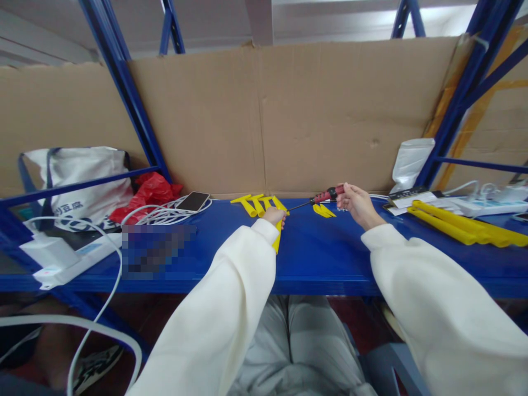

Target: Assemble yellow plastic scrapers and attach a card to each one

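My left hand (274, 216) is closed around a yellow plastic tube (278, 242), whose lower end sticks out below my fingers. With finger and thumb, my right hand (358, 204) grips the end of a red and black screwdriver (325, 196). Its thin dark shaft points left, and the tip meets the yellow piece at my left hand. Behind that hand lie several yellow T-shaped parts (249, 205). Small flat yellow pieces (323, 210) rest under the screwdriver. Tiny metal bits, perhaps screws, show beside my right fingertips, too small to tell.
Long yellow tubes (449, 225) lie on the blue table (322, 258) at right, near a white power strip (487, 206). At left are a phone (193, 202), coiled white cables, a red plastic bag (148, 195), a cloth bag (82, 184) and another power strip (82, 261). Cardboard stands behind.
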`<control>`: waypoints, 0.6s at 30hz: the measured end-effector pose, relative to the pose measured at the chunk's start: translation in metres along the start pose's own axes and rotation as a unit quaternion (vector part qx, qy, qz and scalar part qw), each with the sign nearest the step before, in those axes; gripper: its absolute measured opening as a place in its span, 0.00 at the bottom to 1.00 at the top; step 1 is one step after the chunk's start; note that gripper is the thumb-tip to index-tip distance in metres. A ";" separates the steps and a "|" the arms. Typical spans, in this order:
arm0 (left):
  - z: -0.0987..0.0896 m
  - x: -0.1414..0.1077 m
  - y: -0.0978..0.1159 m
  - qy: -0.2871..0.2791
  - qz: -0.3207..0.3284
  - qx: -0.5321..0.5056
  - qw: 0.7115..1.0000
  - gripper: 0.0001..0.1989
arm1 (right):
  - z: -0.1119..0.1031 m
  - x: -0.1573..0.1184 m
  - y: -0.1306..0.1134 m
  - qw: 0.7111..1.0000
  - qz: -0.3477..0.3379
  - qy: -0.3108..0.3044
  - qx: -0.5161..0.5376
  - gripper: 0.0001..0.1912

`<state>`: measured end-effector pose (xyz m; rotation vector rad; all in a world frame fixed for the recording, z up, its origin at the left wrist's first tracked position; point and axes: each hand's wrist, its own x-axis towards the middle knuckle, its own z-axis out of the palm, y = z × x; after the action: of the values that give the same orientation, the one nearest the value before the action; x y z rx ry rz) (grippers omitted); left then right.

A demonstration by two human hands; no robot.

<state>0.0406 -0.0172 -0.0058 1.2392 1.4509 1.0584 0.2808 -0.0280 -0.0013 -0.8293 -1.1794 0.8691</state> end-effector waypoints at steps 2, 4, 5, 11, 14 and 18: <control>0.000 -0.005 0.004 -0.011 -0.019 0.030 0.999 0.04 | 0.001 0.000 -0.001 1.000 0.009 -0.007 0.011 0.18; 0.000 -0.009 0.006 -0.016 -0.025 0.039 0.999 0.04 | 0.001 0.000 -0.001 1.000 0.013 -0.010 0.012 0.19; -0.001 -0.010 0.007 -0.016 -0.025 0.038 0.999 0.05 | 0.001 0.000 -0.001 1.000 0.011 -0.008 0.007 0.20; 0.000 -0.010 0.006 -0.018 -0.022 0.034 0.999 0.06 | -0.002 0.002 0.006 0.999 0.020 0.039 -0.013 0.25; 0.000 -0.009 0.005 -0.019 -0.023 0.035 0.999 0.07 | -0.003 0.003 0.007 0.999 0.024 0.042 -0.017 0.23; -0.001 -0.010 0.007 -0.014 -0.024 0.036 0.999 0.08 | -0.001 0.001 0.003 1.000 0.025 0.015 -0.006 0.21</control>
<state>0.0415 -0.0263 0.0025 1.2584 1.5021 0.9603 0.2820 -0.0255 -0.0037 -0.8807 -1.1436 0.8883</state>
